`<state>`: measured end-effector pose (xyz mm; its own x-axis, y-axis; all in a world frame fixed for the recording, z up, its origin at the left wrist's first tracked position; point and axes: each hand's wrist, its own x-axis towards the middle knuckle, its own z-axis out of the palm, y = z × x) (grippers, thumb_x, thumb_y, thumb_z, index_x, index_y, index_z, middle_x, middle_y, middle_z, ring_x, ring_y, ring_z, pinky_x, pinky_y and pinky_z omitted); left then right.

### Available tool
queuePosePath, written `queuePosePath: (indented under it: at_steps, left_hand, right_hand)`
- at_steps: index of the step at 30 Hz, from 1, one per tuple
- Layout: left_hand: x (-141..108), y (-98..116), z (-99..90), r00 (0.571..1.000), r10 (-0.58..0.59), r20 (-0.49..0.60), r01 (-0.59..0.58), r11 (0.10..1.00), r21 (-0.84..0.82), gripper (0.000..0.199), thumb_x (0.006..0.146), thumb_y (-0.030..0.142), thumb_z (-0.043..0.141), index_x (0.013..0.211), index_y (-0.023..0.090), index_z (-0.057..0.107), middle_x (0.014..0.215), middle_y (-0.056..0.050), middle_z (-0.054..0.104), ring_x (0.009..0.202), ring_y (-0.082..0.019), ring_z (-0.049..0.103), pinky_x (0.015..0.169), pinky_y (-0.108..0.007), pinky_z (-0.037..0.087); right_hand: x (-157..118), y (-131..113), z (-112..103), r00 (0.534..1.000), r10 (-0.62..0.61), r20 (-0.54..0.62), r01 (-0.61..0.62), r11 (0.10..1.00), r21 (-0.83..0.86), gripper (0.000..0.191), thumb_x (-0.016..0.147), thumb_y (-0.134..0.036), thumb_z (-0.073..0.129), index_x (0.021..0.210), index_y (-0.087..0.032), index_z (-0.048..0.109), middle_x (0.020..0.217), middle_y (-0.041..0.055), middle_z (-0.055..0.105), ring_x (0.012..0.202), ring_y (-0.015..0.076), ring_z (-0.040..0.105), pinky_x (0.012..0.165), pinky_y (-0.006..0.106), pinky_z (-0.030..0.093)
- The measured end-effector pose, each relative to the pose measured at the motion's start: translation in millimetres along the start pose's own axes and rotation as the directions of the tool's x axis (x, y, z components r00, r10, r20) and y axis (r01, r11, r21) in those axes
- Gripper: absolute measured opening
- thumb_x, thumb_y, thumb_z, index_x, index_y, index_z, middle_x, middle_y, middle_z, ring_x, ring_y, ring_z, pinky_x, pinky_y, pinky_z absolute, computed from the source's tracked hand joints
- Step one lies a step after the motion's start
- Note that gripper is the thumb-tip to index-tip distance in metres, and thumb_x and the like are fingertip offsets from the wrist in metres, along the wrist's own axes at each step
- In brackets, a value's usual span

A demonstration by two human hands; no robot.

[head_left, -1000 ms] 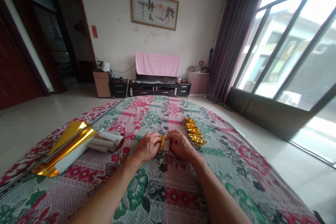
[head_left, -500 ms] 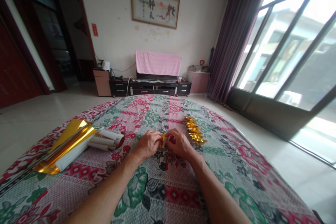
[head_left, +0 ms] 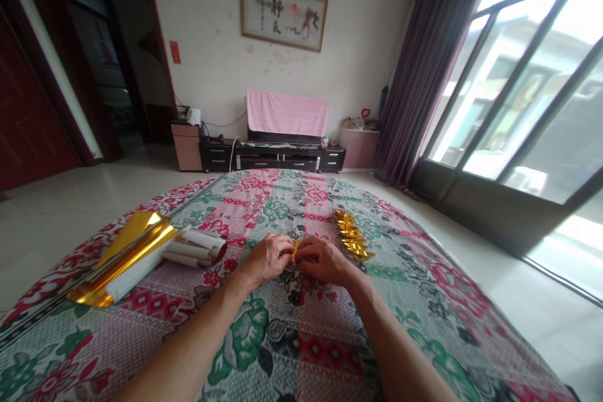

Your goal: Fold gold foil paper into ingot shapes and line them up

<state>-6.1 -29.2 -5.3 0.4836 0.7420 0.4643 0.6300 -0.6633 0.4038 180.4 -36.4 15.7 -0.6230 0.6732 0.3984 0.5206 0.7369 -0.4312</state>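
Between my fingertips, just over the tablecloth, is a small piece of gold foil paper (head_left: 295, 251), mostly hidden by the fingers. My left hand (head_left: 271, 257) pinches its left side. From the right, my right hand (head_left: 325, 259) closes on the same piece, knuckles up and fingers curled. A row of folded gold foil pieces (head_left: 351, 237) lies a little beyond and to the right of my right hand. Off to the left lie sheets of gold foil paper (head_left: 151, 240), partly rolled, beside rolled sheets (head_left: 195, 248) showing their white backs.
A flowered cloth (head_left: 282, 352) covers the round table. Beyond it stand a low black cabinet (head_left: 292, 160) and a screen draped with a pink towel (head_left: 287, 113). Purple curtains (head_left: 424, 75) and a large window are on the right, a doorway on the left.
My fingers have drawn closer around the small gold foil piece, and less of its pale side shows. My right hand's fingers have curled differently. The view has shifted slightly.
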Motion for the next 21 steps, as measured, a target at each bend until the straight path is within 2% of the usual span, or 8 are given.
queuePosePath:
  at_steps: [6, 10, 14, 21]
  left_hand:
    - [3, -4, 0.8, 0.999, -0.008, 0.033, 0.007, 1.000, 0.016, 0.025, 0.076, 0.012, 0.049, 0.088, 0.022, 0.069, 0.101, -0.001, 0.066, 0.095, -0.017, 0.055, 0.090, -0.030, 0.041]
    - [3, -8, -0.7, 0.999, -0.001, 0.040, 0.002, 1.000, -0.030, 0.027, 0.077, 0.013, 0.049, 0.094, 0.022, 0.068, 0.101, -0.001, 0.067, 0.095, -0.016, 0.056, 0.090, -0.029, 0.041]
    - [3, -5, -5.3, 0.998, -0.031, 0.045, 0.034, 0.997, -0.073, 0.032, 0.077, 0.013, 0.048, 0.103, 0.024, 0.065, 0.103, 0.000, 0.067, 0.096, -0.016, 0.055, 0.090, -0.029, 0.041]
    - [2, -2, -9.4, 0.996, -0.075, 0.053, 0.080, 0.992, -0.095, 0.037, 0.075, 0.011, 0.049, 0.106, 0.024, 0.064, 0.104, 0.000, 0.067, 0.099, -0.016, 0.054, 0.091, -0.029, 0.041]
  right_hand:
    - [3, -1, 1, 0.999, 0.024, 0.048, -0.021, 0.998, -0.062, 0.024, 0.066, -0.009, 0.061, 0.083, -0.022, 0.071, 0.091, 0.0021, 0.064, 0.085, 0.0146, 0.057, 0.080, 0.026, 0.042]
    - [4, -2, 4, 0.998, 0.020, 0.063, -0.014, 0.995, -0.099, 0.024, 0.069, -0.012, 0.060, 0.085, -0.026, 0.071, 0.089, 0.0010, 0.064, 0.083, 0.0138, 0.057, 0.078, 0.026, 0.041]
    - [4, -6, 4, 0.999, 0.023, 0.038, -0.018, 0.990, -0.138, 0.017, 0.074, -0.019, 0.061, 0.084, -0.029, 0.071, 0.086, 0.0006, 0.064, 0.082, 0.0137, 0.057, 0.075, 0.025, 0.041]
    - [2, -5, 6, 0.998, -0.058, -0.006, 0.057, 0.987, -0.152, 0.011, 0.078, -0.021, 0.061, 0.082, -0.027, 0.070, 0.083, -0.0005, 0.065, 0.082, 0.0125, 0.055, 0.072, 0.023, 0.039]
